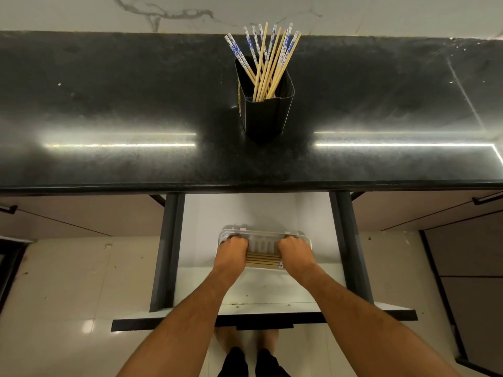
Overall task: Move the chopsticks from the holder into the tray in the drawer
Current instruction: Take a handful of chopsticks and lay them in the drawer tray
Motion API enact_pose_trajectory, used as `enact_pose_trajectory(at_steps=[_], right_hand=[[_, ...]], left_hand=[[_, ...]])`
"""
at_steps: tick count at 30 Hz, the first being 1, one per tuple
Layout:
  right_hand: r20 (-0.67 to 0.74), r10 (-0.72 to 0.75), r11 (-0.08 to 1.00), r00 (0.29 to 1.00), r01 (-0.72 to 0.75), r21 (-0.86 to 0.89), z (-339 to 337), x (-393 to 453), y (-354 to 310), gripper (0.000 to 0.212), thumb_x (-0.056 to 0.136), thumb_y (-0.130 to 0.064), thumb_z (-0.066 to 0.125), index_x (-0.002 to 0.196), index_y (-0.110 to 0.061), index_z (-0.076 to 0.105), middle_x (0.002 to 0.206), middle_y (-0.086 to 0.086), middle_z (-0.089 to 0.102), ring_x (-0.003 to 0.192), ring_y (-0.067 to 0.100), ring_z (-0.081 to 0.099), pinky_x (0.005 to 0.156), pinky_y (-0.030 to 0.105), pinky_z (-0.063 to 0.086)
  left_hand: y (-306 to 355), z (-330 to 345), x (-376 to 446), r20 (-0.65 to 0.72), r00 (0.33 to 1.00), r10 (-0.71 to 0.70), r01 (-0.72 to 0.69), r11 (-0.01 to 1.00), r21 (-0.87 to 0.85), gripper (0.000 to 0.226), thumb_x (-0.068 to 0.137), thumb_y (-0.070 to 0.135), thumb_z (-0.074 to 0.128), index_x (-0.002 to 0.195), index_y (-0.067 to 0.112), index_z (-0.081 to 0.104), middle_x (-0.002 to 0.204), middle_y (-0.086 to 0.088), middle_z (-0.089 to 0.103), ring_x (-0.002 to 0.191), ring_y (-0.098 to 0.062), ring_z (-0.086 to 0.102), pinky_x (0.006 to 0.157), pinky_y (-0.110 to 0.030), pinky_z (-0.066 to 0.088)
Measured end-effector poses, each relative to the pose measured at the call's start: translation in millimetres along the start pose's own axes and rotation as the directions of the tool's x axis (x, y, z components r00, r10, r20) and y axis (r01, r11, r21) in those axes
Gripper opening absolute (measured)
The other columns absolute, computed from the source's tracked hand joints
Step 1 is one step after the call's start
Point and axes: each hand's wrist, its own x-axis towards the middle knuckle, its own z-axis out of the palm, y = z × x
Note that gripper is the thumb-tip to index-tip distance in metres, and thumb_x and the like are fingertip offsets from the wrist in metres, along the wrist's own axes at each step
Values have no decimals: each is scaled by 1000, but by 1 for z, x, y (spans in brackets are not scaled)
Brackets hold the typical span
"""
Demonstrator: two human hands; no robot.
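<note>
Both hands are curling down into the clear plastic tray (263, 235) at lower centre: left hand (231, 250) and right hand (295, 250) are each covering one end of the wooden chopsticks in the tray (263, 259), though whether they are gripping them I cannot tell. The tray is sitting in the white open drawer (255, 289). More chopsticks (268, 61), plain and blue-patterned, are standing in the black angular holder (265, 112) on the glossy dark countertop (109, 104) at upper centre.

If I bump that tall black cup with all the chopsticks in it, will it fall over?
Probably quite easily. The black holder is tall and narrow, so it likely tips rather than slides. The chopsticks stick out far above its rim and lean to different sides, which likely makes it top-heavy. The countertop looks glossy, so a low push might just slide it.
</note>
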Motion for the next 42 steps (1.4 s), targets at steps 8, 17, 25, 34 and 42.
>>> enact_pose_trajectory(at_steps=[8,17,25,34,42], right_hand=[[-153,-74,983,985,98,157,-9,-10,8,9,94,-18,65,95,-17,74,96,0,73,82,19,69,81,32,60],[-315,578,541,753,-65,838,-22,-38,37,8,99,-18,61,95,-17,68,83,-7,66,77,9,64,74,25,56],[61,616,345,785,-339,875,-3,-46,32,43,103,-39,52,78,-7,65,69,4,63,65,17,61,53,24,44],[110,621,432,776,-457,777,8,-39,28,19,99,-15,59,91,-2,70,83,9,67,74,23,62,52,25,41],[85,594,489,800,-443,752,7,-37,29,14,100,-12,58,95,-4,67,88,12,68,79,24,64,63,32,53]], left_hand=[[6,-9,-2,-88,995,-38,26,991,-128,19,97,8,59,112,15,68,111,-1,69,97,-19,66,90,-29,57],[-2,-27,-21,-534,796,-286,-36,858,-513,23,99,18,62,121,12,65,117,-1,66,108,-13,60,94,-28,53],[-17,-17,-23,7,713,-701,414,413,-811,34,103,32,56,108,3,71,100,-12,68,92,-26,63,81,-37,53],[-16,-5,-30,11,704,-710,483,467,-741,32,103,29,57,100,1,72,94,-13,68,88,-28,65,88,-45,59],[-21,1,-37,15,707,-707,509,493,-706,32,103,30,56,102,3,73,99,-14,72,87,-27,65,84,-42,59]])
